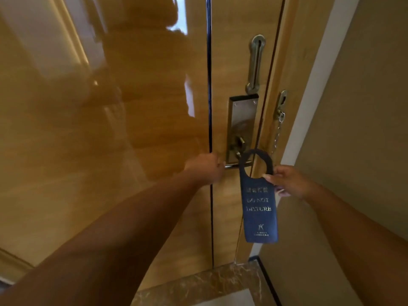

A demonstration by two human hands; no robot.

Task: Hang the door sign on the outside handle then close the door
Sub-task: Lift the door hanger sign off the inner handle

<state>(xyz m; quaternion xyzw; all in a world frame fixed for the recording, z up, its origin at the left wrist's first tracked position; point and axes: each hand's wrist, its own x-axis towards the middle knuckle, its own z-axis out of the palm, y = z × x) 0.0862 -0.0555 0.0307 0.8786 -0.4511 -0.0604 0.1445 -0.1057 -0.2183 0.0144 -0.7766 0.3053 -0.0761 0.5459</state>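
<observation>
- While my left hand (205,167) is closed around the lever handle (231,165) on the inside of the door (132,129), my right hand (287,182) pinches the door sign (259,208) at its right edge, just below the loop.
- I see the door sign hanging upright just in front of the lock plate (241,127), its loop overlapping the lever's end; I cannot tell whether it touches the lever.
- I judge the door to be shut or nearly so, hence the step in hand is opening it to reach the outside handle, which is hidden from me.
- To do this well, I should press the lever fully down, pull the door toward me smoothly, and hold the sign clear of the edge so it is not bent.
- I should also mind the chain (278,131) dangling from the frame; it could snag the sign's loop.
</observation>
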